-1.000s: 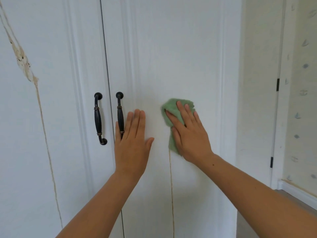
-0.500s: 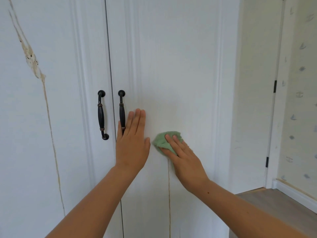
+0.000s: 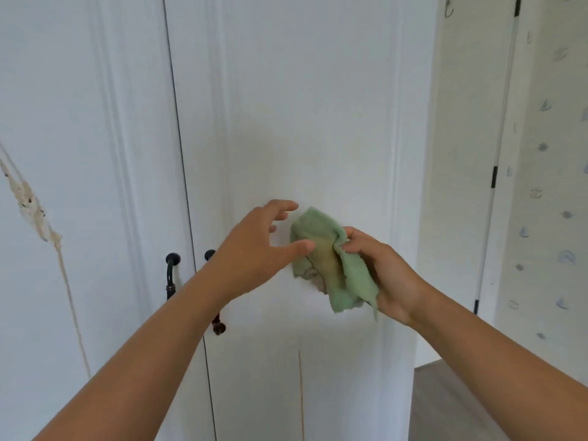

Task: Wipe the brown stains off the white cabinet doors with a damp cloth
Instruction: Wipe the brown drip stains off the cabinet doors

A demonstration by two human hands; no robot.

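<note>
My right hand pinches a green cloth and holds it off the right cabinet door; the cloth's face shows a brownish smear. My left hand is off the door with fingers spread, its thumb touching the cloth's left edge. A thin brown drip line runs down the right door below the cloth. On the left door a blotchy brown stain trails into a long drip line.
Two black handles flank the seam between the doors; my left forearm hides most of the right one. To the right are a white wall, a hinged door edge, patterned wallpaper and a patch of wooden floor.
Both hands have come off the door. The right hand lifted the cloth and turned its soiled face towards me; the left hand moved right to the cloth. The view tilted up.
</note>
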